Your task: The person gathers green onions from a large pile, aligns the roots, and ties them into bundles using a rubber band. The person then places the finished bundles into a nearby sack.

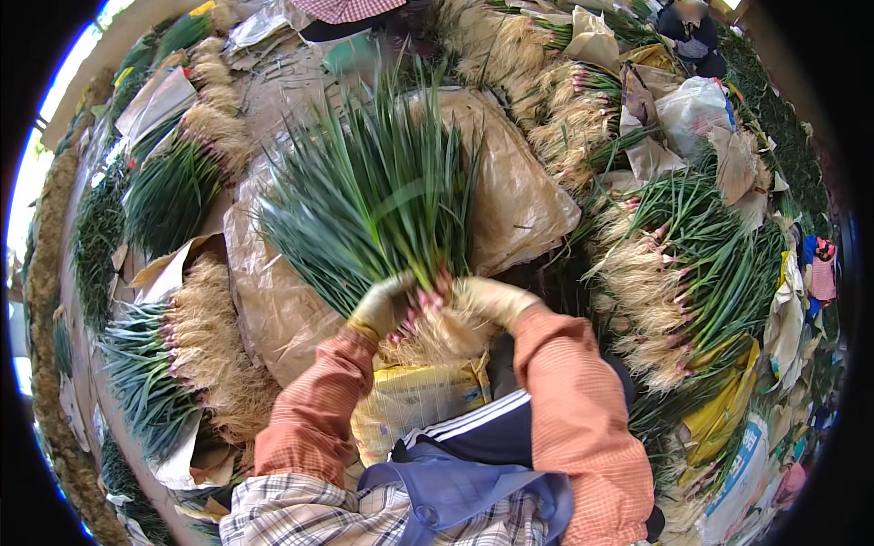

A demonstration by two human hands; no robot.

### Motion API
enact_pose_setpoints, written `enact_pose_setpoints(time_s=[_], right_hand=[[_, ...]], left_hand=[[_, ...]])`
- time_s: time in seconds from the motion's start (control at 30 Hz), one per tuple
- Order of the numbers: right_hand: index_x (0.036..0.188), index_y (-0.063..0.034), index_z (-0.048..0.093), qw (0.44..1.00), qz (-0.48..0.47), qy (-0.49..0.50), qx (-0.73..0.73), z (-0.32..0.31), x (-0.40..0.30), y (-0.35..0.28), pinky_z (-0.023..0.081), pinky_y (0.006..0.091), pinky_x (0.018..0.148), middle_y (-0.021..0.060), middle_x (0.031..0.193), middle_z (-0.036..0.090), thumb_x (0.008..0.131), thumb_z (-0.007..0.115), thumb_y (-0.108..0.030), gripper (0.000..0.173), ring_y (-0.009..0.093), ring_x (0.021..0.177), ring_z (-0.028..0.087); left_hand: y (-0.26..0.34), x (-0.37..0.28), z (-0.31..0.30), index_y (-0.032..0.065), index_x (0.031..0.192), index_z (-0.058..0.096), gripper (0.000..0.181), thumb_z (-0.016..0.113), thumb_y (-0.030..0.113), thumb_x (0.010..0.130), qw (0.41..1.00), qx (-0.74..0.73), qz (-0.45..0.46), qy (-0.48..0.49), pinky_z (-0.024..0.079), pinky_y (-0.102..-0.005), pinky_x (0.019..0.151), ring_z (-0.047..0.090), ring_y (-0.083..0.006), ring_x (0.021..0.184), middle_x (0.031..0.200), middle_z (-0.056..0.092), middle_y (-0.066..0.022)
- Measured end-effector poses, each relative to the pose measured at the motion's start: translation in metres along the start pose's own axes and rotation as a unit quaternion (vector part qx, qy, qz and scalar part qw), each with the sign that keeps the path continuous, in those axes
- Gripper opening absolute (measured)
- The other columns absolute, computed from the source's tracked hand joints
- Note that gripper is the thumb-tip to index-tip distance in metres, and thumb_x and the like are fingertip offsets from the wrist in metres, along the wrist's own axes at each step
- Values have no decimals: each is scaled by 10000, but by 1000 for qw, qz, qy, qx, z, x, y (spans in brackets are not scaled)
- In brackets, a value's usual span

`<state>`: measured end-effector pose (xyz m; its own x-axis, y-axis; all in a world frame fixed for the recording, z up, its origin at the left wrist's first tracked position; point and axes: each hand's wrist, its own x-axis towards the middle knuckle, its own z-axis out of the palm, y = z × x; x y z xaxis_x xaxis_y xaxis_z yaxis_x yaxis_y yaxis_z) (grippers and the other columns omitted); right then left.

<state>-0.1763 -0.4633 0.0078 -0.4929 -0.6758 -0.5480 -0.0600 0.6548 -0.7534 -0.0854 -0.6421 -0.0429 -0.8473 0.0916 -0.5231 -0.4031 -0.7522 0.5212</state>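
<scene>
A large bunch of green onions (410, 205) with pink bulbs and pale roots is gripped between my hands, its leaves fanned away from me. My left hand (386, 304), in a pale glove, closes around the left side just above the bulbs. On the right side my gloved right hand (493, 300) holds the bunch near the bulbs, its fingertips partly hidden by roots. Beneath the leaves lies a brown paper or plastic sheet (519, 198). A yellow woven sack (416, 403) is just below the roots, close to my lap.
Rows of green onion bunches lie at left (177, 184) and lower left (147, 375), with more at right (724, 252). A white plastic bag (696, 116) and a yellow sack (724, 403) are on the right. Other people sit at the top (348, 10) and upper right (689, 41).
</scene>
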Motion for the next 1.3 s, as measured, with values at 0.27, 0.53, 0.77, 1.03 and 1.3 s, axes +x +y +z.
enact_pose_setpoints(time_s=[0.27,0.53,0.77,1.03,1.3], right_hand=[[1210,-97,534,938,233,-47,-254,41,33,48,448,418,905,111,1224,557,857,535,-269,393,236,1127,547],[1043,-119,687,895,282,-52,-342,37,45,42,485,461,757,111,1090,653,829,534,-274,305,243,1013,626],[744,-56,646,916,-27,309,-255,16,39,15,512,413,588,119,749,658,787,621,-338,287,293,728,663],[997,-34,676,956,156,-23,-246,25,38,3,488,408,835,194,996,654,802,598,-332,365,315,991,626],[1013,-51,626,972,93,17,-214,54,39,17,484,428,813,198,1014,633,827,561,-213,256,364,940,617]], left_hand=[[-43,-6,-35,-22,1076,524,245,573,82,859,968,-4,98,229,540,-408,510,635,-289,675,923,613,-179],[-30,60,-81,69,1360,197,562,527,85,905,933,299,-37,196,546,-491,759,556,-380,1074,1181,520,-271],[20,4,-55,-11,1053,494,455,716,296,801,878,402,-157,205,535,-287,456,634,-190,551,729,639,-124],[24,-34,-25,97,1007,659,305,668,332,814,719,649,179,173,483,-388,747,616,-277,836,914,656,-113],[45,73,-41,327,1397,348,585,532,458,857,367,893,261,6,50,-472,1132,151,-281,1394,1497,235,-30]])
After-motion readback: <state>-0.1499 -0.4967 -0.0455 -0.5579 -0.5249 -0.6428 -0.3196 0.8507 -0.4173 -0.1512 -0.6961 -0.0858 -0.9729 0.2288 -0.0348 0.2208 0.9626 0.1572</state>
